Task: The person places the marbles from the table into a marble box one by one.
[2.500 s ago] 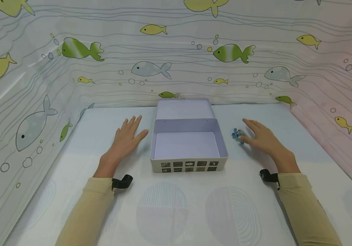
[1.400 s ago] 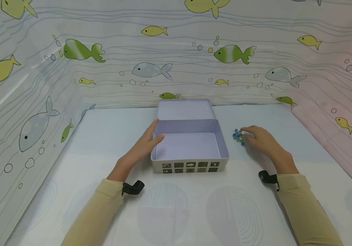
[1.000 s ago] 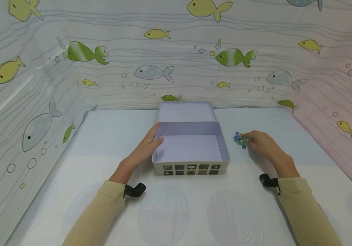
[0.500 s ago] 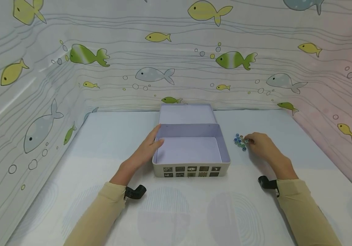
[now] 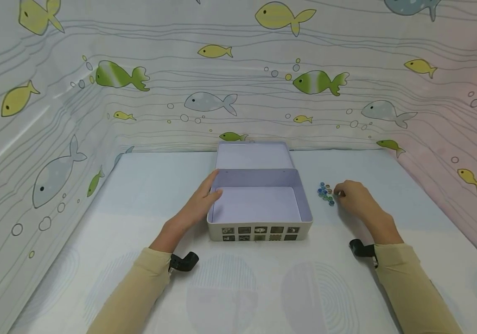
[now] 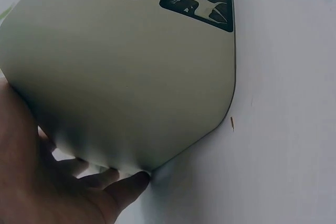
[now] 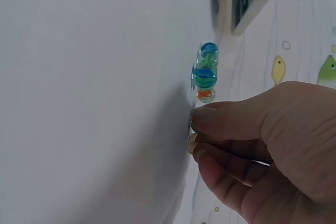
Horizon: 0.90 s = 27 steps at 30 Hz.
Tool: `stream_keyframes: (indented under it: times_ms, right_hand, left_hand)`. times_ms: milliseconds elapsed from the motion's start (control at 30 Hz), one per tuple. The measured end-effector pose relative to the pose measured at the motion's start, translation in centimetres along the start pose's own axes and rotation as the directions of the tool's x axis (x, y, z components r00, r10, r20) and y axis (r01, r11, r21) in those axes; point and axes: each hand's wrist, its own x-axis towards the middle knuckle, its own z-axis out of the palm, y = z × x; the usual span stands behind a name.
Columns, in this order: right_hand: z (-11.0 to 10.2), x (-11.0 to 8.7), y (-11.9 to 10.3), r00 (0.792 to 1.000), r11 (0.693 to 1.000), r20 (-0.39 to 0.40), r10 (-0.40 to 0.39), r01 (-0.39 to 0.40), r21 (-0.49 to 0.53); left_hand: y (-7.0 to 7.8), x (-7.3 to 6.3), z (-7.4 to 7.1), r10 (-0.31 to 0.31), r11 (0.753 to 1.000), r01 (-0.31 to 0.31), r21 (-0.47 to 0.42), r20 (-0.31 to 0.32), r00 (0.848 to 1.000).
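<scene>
A pale box (image 5: 259, 223) stands at the middle of the table, with small picture squares on its front wall. Its lavender inside holds nothing, and its lid (image 5: 255, 155) is folded open at the back. My left hand (image 5: 198, 202) grips the left wall, thumb over the rim and fingers outside. To the box's right lies a small cluster of blue, green and orange glass marbles (image 5: 325, 191). At the cluster's right edge, my right hand (image 5: 357, 199) pinches a marble (image 7: 192, 126), mostly hidden between thumb and fingertips close to the table.
A white and pale blue table (image 5: 263, 287) with printed circles lies under everything. Fish-patterned sheeting (image 5: 163, 83) rises behind it and along both sides. Each wrist carries a small black camera, such as the left one (image 5: 184, 262).
My left hand has moved from the table onto the box's left wall. The right hand has come down at the marbles, its fingers have closed and drawn slightly right from the cluster.
</scene>
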Motion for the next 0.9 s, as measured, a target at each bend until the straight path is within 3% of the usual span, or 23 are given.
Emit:
stream_keyframes:
  times_ms: [500,900]
  right_hand:
    - [-0.6,0.2,-0.3,1.000,1.000,0.011,0.022,-0.022,-0.013]
    - [-1.5,0.4,-1.6,0.989,0.995,-0.111,-0.098,0.100,0.012]
  left_hand:
    - [0.3,-0.2,0.2,-0.001,1.000,0.001,-0.027,0.002,1.000]
    - [-0.2,0.0,0.2,-0.004,1.000,0.003,-0.018,-0.009,1.000]
